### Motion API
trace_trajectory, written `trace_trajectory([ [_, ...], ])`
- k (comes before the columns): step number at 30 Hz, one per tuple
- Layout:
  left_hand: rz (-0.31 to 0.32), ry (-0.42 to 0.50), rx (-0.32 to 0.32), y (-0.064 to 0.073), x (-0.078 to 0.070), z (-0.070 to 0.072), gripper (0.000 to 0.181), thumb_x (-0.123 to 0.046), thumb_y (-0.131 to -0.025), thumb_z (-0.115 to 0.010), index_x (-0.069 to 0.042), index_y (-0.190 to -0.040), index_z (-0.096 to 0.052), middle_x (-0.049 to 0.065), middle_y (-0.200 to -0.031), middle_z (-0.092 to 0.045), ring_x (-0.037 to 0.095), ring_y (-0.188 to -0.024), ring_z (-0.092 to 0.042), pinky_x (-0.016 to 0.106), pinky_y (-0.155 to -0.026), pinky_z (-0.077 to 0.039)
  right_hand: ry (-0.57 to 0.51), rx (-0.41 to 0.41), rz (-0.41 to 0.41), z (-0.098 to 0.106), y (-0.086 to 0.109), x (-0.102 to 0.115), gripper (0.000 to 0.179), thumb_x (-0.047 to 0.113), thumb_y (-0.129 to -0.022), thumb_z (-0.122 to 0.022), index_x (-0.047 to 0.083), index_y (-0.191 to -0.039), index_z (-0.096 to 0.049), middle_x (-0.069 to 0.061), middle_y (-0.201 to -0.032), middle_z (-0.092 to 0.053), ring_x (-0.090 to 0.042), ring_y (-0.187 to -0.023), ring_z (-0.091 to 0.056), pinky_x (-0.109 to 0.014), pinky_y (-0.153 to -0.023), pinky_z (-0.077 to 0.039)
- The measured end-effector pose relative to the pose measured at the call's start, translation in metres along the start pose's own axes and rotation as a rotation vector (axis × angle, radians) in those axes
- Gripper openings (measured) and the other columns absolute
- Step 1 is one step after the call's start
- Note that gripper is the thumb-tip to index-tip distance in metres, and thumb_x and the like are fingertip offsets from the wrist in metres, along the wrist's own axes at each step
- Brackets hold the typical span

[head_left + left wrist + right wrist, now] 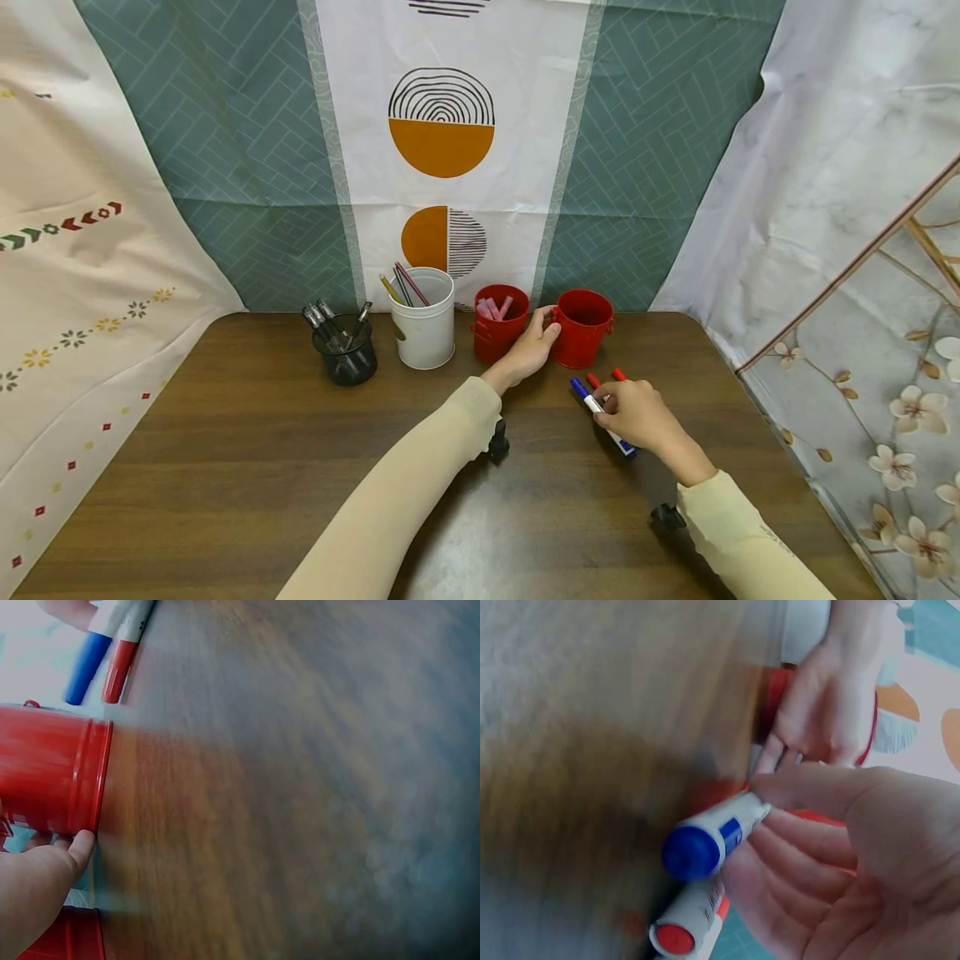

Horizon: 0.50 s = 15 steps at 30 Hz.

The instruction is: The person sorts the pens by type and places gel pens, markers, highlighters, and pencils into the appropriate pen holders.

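Note:
My left hand [529, 350] holds the left side of a red bucket [577, 343], its thumb at the front near the base. That bucket looks hollow inside from above. To its front right, my right hand [637, 414] pinches a blue marker [592, 403] with a white barrel between thumb and fingers. In the right wrist view, a red marker [684, 922] lies close under the blue one; whether the fingers touch it, I cannot tell. Two red caps [618, 375] show beyond the right hand, their barrels mostly hidden by it.
Left of my left hand stands a second red bucket [489, 340] with pinkish sticks of chalk. Farther left are a white bucket [429, 343] with pencils and a black mesh cup [352, 365] with pens. Behind the brown table [247, 467] hangs a patterned cloth [247, 125].

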<state>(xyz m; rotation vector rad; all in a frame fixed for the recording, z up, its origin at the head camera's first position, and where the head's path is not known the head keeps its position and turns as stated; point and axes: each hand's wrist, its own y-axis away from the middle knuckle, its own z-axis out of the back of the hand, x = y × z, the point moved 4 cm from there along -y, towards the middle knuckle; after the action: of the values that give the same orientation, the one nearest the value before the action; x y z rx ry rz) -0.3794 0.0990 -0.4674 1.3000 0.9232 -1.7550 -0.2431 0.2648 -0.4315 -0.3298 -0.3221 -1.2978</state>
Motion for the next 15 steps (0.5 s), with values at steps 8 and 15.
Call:
trace_trajectory([
  [8, -0.009, 0.007, -0.004, -0.001, -0.001, -0.001, 0.051, -0.027, -0.117, -0.041, -0.016, -0.164, -0.027, 0.007, -0.166, -0.037, 0.025, -0.152, -0.042, 0.039, -0.125, -0.035, -0.232, -0.026, -0.005, 0.022, 0.004, -0.017, 0.027, 0.015, -0.095, -0.079, 0.004, -0.119, -0.076, -0.002, -0.090, -0.077, -0.014, -0.068, -0.068, -0.028, -0.058, -0.054],
  [15, -0.003, -0.006, -0.005, 0.000, -0.001, 0.000, 0.051, -0.028, -0.116, -0.042, -0.017, -0.164, -0.027, 0.007, -0.166, -0.038, 0.024, -0.150, -0.043, 0.039, -0.125, -0.036, -0.431, -0.080, -0.035, 0.039, 0.002, -0.026, 0.036, 0.018, -0.099, -0.078, -0.001, -0.129, -0.069, -0.016, -0.108, -0.077, -0.020, -0.082, -0.076, -0.036, -0.072, -0.065],
])
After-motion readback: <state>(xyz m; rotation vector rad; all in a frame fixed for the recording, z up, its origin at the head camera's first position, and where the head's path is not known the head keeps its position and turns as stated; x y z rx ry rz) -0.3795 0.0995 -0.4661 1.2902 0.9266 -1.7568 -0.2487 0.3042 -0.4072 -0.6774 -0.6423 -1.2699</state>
